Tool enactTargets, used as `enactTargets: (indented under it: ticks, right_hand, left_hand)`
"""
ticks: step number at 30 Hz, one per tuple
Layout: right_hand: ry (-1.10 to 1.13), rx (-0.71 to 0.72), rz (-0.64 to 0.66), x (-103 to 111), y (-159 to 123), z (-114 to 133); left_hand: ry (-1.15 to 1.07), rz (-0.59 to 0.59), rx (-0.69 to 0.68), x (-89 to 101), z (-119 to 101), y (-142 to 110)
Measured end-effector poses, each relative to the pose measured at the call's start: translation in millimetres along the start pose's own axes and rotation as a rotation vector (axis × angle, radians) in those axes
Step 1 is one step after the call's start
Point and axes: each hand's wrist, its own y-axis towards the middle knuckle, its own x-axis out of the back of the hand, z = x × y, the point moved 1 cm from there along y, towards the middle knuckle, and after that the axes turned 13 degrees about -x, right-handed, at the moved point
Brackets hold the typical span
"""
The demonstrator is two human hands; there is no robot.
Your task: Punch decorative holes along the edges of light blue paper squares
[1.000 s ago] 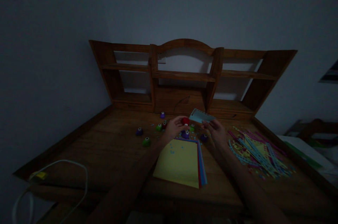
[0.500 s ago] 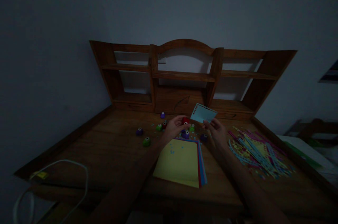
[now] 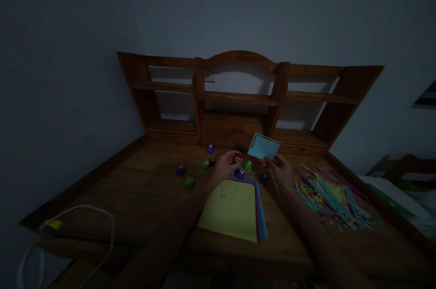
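Between the fingers of my left hand (image 3: 225, 165) is a red craft punch (image 3: 238, 157), partly covered by the fingers. My right hand (image 3: 279, 168) pinches the lower right corner of a light blue paper piece (image 3: 264, 146), held up with a row of punched holes along its top and left edges. Below and between the hands, a purple punch (image 3: 240, 173) and a green punch (image 3: 248, 164) rest on the desk among small blue paper bits. A stack of coloured paper (image 3: 230, 209), yellow on top, lies nearer me with a few blue bits on it.
More punches stand about the left hand, such as a green one (image 3: 190, 182) and a purple one (image 3: 180, 169). Punched paper strips (image 3: 327, 196) are heaped at the right. A wooden shelf unit (image 3: 238, 97) backs the desk; a white cable (image 3: 111, 225) hangs at front left.
The blue paper has tilted up to face me more and shifted slightly right, away from the red punch. The punch has turned a little in my left hand.
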Motion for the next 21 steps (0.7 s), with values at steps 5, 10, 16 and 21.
enactTargets:
  ticks: [5, 10, 16, 21]
  right_hand:
    - [0.005, 0.004, 0.014, 0.9, 0.9, -4.1]
    - [0.009, 0.012, 0.044, 2.6, 1.2, -4.0]
    - [0.02, 0.01, 0.0, 1.0, -2.0, 2.1]
    - [-0.002, -0.009, -0.021, 1.6, -3.8, 5.9]
  left_hand:
    - [0.202, 0.121, -0.042, 0.7, 11.9, -4.8]
    - [0.251, 0.178, -0.139, -1.3, 3.3, -8.9]
    - [0.38, 0.369, -0.319, -13.3, -22.6, -18.7]
    - [0.526, 0.476, -0.402, -21.6, -21.0, -23.5]
